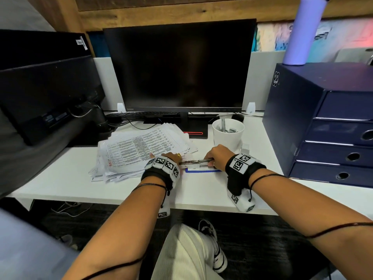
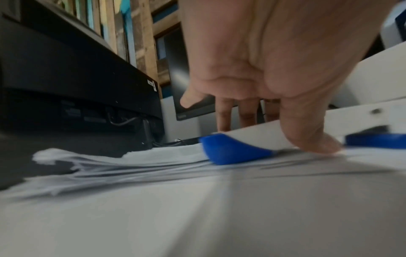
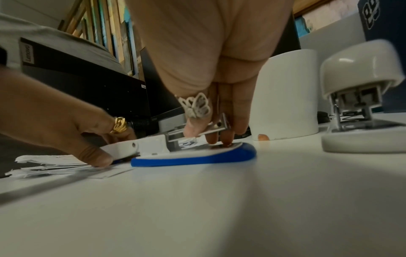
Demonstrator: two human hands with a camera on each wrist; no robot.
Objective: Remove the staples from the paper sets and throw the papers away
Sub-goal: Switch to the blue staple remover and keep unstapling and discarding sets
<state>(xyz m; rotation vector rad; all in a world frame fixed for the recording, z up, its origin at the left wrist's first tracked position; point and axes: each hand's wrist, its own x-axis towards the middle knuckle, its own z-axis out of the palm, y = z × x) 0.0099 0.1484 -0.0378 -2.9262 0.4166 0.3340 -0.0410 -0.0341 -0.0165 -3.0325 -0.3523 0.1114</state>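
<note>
We judge the job barely begun: the big untidy heap of printed white paper sheets (image 1: pixel 139 150) lies on the white desk (image 1: pixel 66 176) in front of the black monitor (image 1: pixel 179 65), thick and fanned at its edges, and no bin or discarded sheet is visible. Whether any set has already been freed of its staple we cannot tell. Just right of the heap sits the white stapler with a blue base (image 3: pixel 193 156), opened so its metal rail (image 1: pixel 195 161) is exposed. Our left hand (image 1: pixel 169 156) lies flat, fingers straight, pressing the heap's near right corner beside the stapler's tip. Our right hand (image 1: pixel 217 156) curls round the rail, thumb and fingers pinching it. Behind stand 1 white cup (image 1: pixel 228 134) and 1 smaller grey stapler (image 3: pixel 360 97).
</note>
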